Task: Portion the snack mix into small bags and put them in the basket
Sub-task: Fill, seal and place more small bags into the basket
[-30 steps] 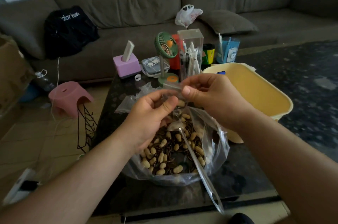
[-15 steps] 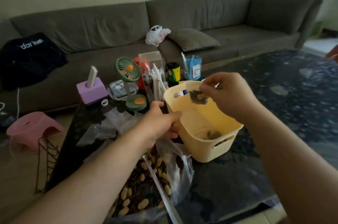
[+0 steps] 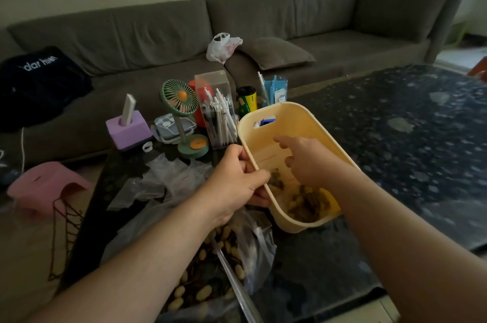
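Head view shows my left hand (image 3: pixel 237 185) gripping the yellow basket (image 3: pixel 295 117) rim to steady it while my right hand (image 3: pixel 305 162), fingers loose and empty, hangs inside over the filled bags (image 3: pixel 305 202) at its near end.

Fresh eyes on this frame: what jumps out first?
The yellow basket at centre, tilted: the left hand grips its near rim while the right hand reaches inside, above small snack bags at the bottom. Below, an open bag of snack mix with a scoop handle. Behind, a green desk fan.
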Tool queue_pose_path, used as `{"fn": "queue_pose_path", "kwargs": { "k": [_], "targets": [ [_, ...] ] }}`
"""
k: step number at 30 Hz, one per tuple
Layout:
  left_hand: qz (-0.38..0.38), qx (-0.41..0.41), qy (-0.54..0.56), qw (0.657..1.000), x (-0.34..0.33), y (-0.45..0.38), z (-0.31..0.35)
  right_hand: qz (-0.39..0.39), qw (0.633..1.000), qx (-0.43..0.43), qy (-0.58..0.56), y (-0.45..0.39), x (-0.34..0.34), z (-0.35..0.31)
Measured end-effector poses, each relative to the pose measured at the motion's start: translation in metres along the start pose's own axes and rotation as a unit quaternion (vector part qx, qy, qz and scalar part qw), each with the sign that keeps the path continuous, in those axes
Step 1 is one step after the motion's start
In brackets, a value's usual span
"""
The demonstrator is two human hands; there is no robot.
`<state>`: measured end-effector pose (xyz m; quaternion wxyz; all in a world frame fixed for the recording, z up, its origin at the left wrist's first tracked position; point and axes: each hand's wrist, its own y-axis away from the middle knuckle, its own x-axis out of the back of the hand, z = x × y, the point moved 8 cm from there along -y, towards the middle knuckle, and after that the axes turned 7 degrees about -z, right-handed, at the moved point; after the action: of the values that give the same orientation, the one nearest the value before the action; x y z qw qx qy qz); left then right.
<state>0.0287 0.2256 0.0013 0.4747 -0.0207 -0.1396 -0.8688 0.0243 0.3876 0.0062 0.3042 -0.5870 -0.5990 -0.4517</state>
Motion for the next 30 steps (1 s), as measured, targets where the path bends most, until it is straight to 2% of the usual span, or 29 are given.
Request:
{"fn": "queue_pose_path", "kwargs": {
  "k": [4, 7, 9, 12, 14, 17, 20, 22, 24, 26, 28, 30],
  "targets": [
    [-0.005, -0.004, 0.017, 1.0, 0.003, -0.001, -0.002, 0.04, 0.999, 0.018, -0.024, 0.01, 0.011, -0.008],
    [0.013, -0.008, -0.004, 1.0, 0.011, -0.008, -0.005, 0.128, 0.988, 0.056, -0.072, 0.024, 0.029, -0.029],
    [-0.004, -0.008, -0.04, 0.999, 0.017, -0.01, -0.007, 0.176, 0.975, 0.101, -0.091, 0.037, 0.037, -0.053],
    [-0.018, -0.031, -0.079, 0.996, 0.039, 0.002, -0.001, 0.192, 0.952, 0.214, -0.1, 0.06, 0.029, -0.099],
    [0.018, -0.053, -0.082, 0.995, 0.074, 0.015, 0.005, 0.18, 0.94, 0.278, -0.078, 0.07, 0.012, -0.124],
    [0.115, -0.045, -0.117, 0.985, 0.15, 0.037, -0.007, 0.137, 0.938, 0.317, -0.044, 0.068, -0.018, -0.142],
    [0.206, 0.009, -0.169, 0.964, 0.222, 0.058, -0.042, 0.111, 0.933, 0.339, -0.035, 0.067, -0.038, -0.154],
    [0.24, 0.072, -0.225, 0.942, 0.256, 0.071, -0.078, 0.102, 0.93, 0.353, -0.033, 0.067, -0.048, -0.163],
    [0.216, 0.132, -0.268, 0.93, 0.274, 0.075, -0.115, 0.091, 0.929, 0.358, -0.029, 0.065, -0.057, -0.173],
    [0.133, 0.175, -0.272, 0.937, 0.27, 0.077, -0.14, 0.082, 0.929, 0.359, -0.023, 0.063, -0.064, -0.182],
    [0.046, 0.181, -0.283, 0.941, 0.259, 0.077, -0.15, 0.077, 0.93, 0.36, -0.015, 0.06, -0.069, -0.188],
    [0.016, 0.149, -0.309, 0.939, 0.252, 0.079, -0.151, 0.067, 0.932, 0.357, -0.008, 0.057, -0.073, -0.192]
  ]
}}
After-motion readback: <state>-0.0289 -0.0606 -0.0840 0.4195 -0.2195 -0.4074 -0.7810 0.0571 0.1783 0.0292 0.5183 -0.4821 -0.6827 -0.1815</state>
